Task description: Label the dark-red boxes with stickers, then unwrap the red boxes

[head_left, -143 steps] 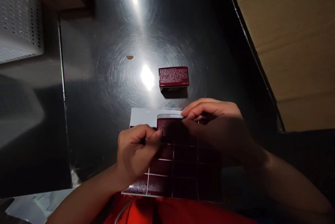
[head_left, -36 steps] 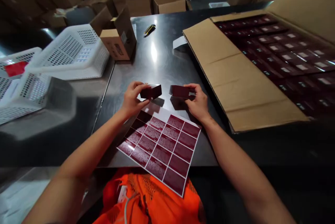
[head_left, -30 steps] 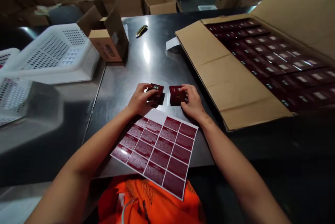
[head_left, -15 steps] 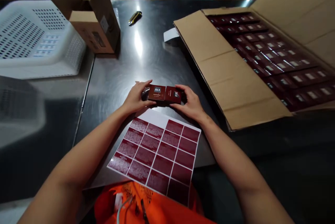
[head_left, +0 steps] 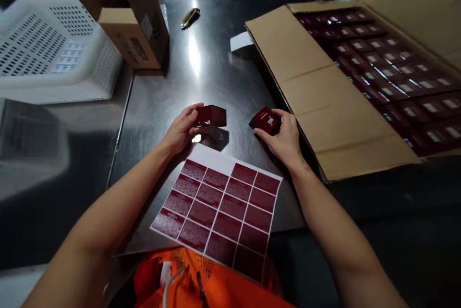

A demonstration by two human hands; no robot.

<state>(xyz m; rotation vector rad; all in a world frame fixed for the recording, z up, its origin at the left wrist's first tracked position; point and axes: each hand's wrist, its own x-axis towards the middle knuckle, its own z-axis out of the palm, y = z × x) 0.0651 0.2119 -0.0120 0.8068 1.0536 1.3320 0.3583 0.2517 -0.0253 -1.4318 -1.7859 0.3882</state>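
Left hand [head_left: 183, 128]: fingers pinch maroon box A [head_left: 212, 116], at 12 o'clock from the printed sheet [head_left: 218, 213]. Right hand [head_left: 287, 137]: fingers grip maroon box B [head_left: 264, 119], at 1 o'clock from it. Boxes apart.

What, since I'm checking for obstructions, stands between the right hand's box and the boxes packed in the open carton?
Besides the right hand, the folded-out cardboard flap lies between them, with the held box to its left and the packed boxes to its right. Nothing else visible does.
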